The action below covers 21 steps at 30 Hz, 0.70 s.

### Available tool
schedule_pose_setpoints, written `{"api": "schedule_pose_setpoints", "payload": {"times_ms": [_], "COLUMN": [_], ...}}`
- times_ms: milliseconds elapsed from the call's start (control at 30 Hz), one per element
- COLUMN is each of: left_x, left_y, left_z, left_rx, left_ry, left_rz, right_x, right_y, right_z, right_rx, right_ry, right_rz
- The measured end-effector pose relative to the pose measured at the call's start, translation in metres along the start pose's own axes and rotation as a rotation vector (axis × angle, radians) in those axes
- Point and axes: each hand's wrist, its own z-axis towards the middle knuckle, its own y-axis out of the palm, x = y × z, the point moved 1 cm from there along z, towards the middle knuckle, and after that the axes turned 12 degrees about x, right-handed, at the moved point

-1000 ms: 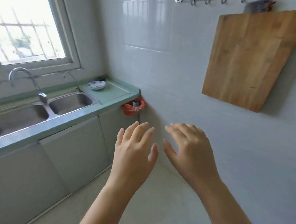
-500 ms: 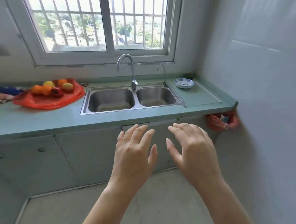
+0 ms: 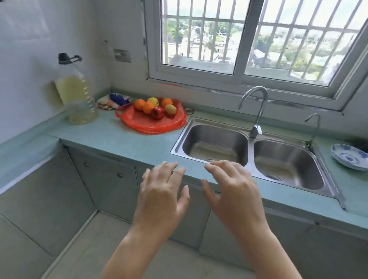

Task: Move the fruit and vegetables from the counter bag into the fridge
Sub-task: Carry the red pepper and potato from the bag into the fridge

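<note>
Red plastic bag [image 3: 149, 127] of oranges [image 3: 140, 104] lies at eleven o'clock on the green counter [image 3: 118, 141] while left hand [image 3: 162, 200] and right hand [image 3: 233, 196] hover empty, fingers loosely spread.

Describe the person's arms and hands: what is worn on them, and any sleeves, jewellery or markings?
The left hand and right hand are bare: no gloves, no visible rings. The left forearm and right forearm show no sleeve, watch or bracelet up to the picture's edge. No markings visible.
</note>
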Motion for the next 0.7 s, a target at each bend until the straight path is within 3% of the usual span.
{"api": "schedule_pose_setpoints", "payload": {"times_ms": [433, 700], "left_x": [-0.226, -0.321], "left_y": [0.051, 0.094], "left_z": [0.118, 0.166], "left_rx": [0.009, -0.007], "left_ry": [-0.117, -0.113], "left_rz": [0.092, 0.075], "right_x": [-0.063, -0.056], "right_y": [0.243, 0.337], "right_z": [0.116, 0.166], "right_rx": [-0.079, -0.098], "right_ry": [0.001, 0.044], "right_rz": [0.104, 0.057]}}
